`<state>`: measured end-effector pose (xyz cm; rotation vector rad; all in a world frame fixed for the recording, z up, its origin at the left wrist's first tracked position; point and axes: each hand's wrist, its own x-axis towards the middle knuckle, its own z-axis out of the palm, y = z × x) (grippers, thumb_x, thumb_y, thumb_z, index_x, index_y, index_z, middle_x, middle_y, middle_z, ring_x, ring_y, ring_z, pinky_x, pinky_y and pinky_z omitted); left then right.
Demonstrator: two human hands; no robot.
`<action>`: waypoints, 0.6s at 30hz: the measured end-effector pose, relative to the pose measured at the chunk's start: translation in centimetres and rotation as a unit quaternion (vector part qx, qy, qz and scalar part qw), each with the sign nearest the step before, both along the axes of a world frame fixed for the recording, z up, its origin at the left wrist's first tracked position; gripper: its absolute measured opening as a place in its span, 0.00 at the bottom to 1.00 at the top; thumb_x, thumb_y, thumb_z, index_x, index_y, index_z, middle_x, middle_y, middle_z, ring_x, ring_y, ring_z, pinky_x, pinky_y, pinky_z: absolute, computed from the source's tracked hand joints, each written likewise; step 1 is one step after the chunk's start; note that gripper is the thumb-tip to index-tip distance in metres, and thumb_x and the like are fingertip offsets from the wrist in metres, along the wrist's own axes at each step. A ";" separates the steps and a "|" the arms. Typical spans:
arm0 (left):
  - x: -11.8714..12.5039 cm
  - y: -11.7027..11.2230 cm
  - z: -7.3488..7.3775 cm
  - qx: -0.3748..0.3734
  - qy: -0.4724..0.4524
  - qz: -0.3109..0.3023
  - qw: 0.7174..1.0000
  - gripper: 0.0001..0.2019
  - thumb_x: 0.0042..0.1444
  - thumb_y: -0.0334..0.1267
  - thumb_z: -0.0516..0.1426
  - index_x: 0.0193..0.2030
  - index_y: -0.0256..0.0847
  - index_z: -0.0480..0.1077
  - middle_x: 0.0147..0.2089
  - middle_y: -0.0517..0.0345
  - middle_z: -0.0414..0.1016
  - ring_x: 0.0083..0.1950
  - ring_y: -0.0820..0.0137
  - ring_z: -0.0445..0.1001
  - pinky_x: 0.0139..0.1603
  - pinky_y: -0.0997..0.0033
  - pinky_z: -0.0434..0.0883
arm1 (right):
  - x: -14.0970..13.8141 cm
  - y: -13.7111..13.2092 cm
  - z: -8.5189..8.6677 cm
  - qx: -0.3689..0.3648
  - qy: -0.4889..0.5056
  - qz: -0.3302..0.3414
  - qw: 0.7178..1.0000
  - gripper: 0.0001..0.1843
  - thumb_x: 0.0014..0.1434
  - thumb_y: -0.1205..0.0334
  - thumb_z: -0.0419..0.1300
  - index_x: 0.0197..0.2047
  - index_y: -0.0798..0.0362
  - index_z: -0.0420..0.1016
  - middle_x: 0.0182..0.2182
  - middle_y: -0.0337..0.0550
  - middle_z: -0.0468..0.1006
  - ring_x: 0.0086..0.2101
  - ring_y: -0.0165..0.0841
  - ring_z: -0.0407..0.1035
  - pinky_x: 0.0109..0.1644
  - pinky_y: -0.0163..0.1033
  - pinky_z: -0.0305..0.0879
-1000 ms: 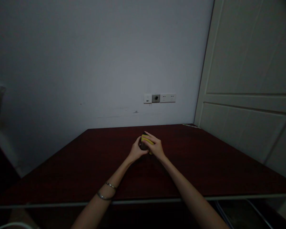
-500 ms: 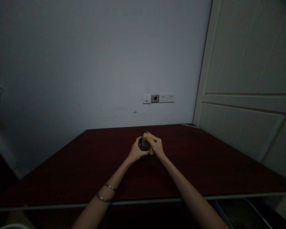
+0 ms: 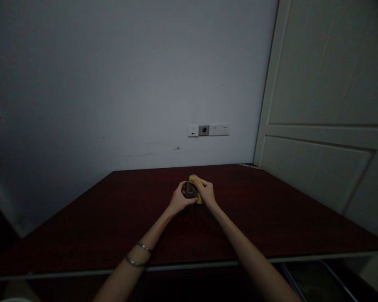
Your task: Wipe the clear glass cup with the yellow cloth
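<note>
Over the middle of the dark red table (image 3: 113,218), my left hand (image 3: 178,201) is wrapped round a clear glass (image 3: 189,191), gripping it from the left and the near side. I look into its round opening; the lower part is hidden. In my right hand (image 3: 208,193) is a yellow sponge (image 3: 200,199), pressed against the right side of the glass. The right fingers behind the sponge are mostly out of sight. Whether the glass touches the table I cannot tell.
A pale wall with a row of sockets (image 3: 208,130) stands behind the table. To the right is a panelled door (image 3: 315,167). A thin flat strip (image 3: 250,166) lies at the table's far right corner. Below the front edge is an open space with a dark item (image 3: 318,281).
The glass has turned slightly between my hands, and the sponge sits a touch further round its side. Both grips are the same. The whole view has shifted a little.
</note>
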<state>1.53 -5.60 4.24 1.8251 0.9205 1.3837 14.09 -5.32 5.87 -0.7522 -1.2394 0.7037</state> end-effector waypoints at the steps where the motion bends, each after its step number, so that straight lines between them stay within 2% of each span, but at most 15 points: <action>1: 0.1 0.1 0.0 -0.018 -0.012 -0.002 1.000 0.36 0.31 0.35 0.66 0.50 0.35 0.58 0.45 0.47 0.69 0.45 0.64 0.70 0.48 0.63 0.66 | 0.0 -0.1 0.0 0.003 0.000 0.002 1.000 0.20 0.47 0.54 0.61 0.41 0.55 0.75 0.45 0.48 0.74 0.48 0.41 0.66 0.55 0.46 0.59; 3: 0.1 0.3 -0.1 -0.038 -0.029 -0.004 0.999 0.34 0.32 0.35 0.66 0.49 0.33 0.60 0.44 0.48 0.70 0.43 0.65 0.71 0.47 0.63 0.67 | -0.1 -0.5 -0.1 0.030 -0.018 -0.002 0.999 0.18 0.47 0.54 0.61 0.41 0.53 0.76 0.46 0.47 0.73 0.49 0.41 0.66 0.55 0.46 0.59; 8: -0.1 0.5 0.0 -0.010 -0.025 0.009 1.000 0.32 0.33 0.36 0.65 0.49 0.33 0.63 0.45 0.48 0.71 0.45 0.64 0.71 0.48 0.64 0.67 | -0.2 -1.4 0.1 0.087 -0.079 -0.009 0.993 0.15 0.47 0.57 0.61 0.40 0.49 0.76 0.50 0.43 0.69 0.47 0.39 0.67 0.54 0.44 0.60; 10: -0.1 0.4 0.1 -0.014 -0.016 0.011 1.000 0.33 0.32 0.37 0.66 0.49 0.32 0.63 0.45 0.46 0.71 0.46 0.63 0.71 0.48 0.64 0.67 | -0.2 -1.1 0.1 0.075 -0.059 -0.014 0.995 0.15 0.47 0.56 0.61 0.40 0.50 0.76 0.48 0.44 0.71 0.48 0.40 0.66 0.55 0.45 0.59; 15: 0.0 -0.1 0.3 -0.034 -0.004 0.011 0.999 0.38 0.30 0.36 0.66 0.52 0.30 0.60 0.47 0.44 0.71 0.47 0.62 0.70 0.48 0.64 0.67 | -0.1 0.2 -0.2 -0.010 0.023 0.001 1.000 0.20 0.47 0.53 0.60 0.41 0.56 0.75 0.43 0.48 0.75 0.47 0.42 0.67 0.53 0.47 0.61; 18: -0.1 0.0 0.2 -0.019 0.025 0.025 0.999 0.34 0.31 0.38 0.66 0.49 0.32 0.63 0.44 0.48 0.72 0.44 0.63 0.71 0.46 0.65 0.68 | -0.1 -0.1 -0.2 0.024 -0.016 -0.004 1.000 0.18 0.47 0.54 0.60 0.41 0.54 0.76 0.45 0.48 0.74 0.48 0.41 0.67 0.54 0.46 0.60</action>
